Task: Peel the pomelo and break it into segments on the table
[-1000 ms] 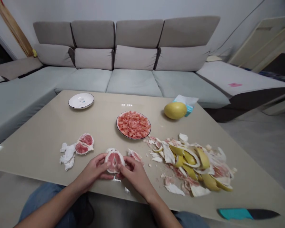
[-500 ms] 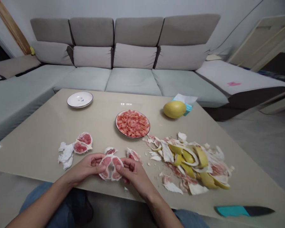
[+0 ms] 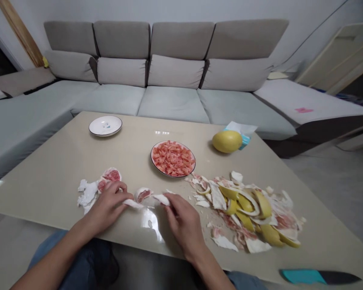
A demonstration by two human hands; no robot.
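Observation:
My left hand (image 3: 109, 203) pinches a pomelo segment (image 3: 133, 204), seen edge-on with its white membrane showing. A second white-edged pomelo segment (image 3: 161, 199) is in the closed fingers of my right hand (image 3: 184, 221), mostly hidden by them. Between the hands, a loose segment with red flesh (image 3: 144, 195) lies on the table. Partly behind my left hand sit a larger chunk of red pomelo (image 3: 111, 175) and white pith scraps (image 3: 87, 193). Farther back, a dark-rimmed plate (image 3: 156, 171) is heaped with peeled red pulp (image 3: 173, 158).
Yellow peel and membrane (image 3: 248, 205) lie piled on the right of the table (image 3: 63, 161). A knife with a teal handle (image 3: 302, 276) rests at the near right edge. Toward the back are a whole pomelo (image 3: 226, 141), a tissue pack (image 3: 245, 131) and a white plate (image 3: 105, 126).
The pomelo piece held between both hands has come apart in two. My hands have moved away from each other, each with a segment. The view has shifted slightly.

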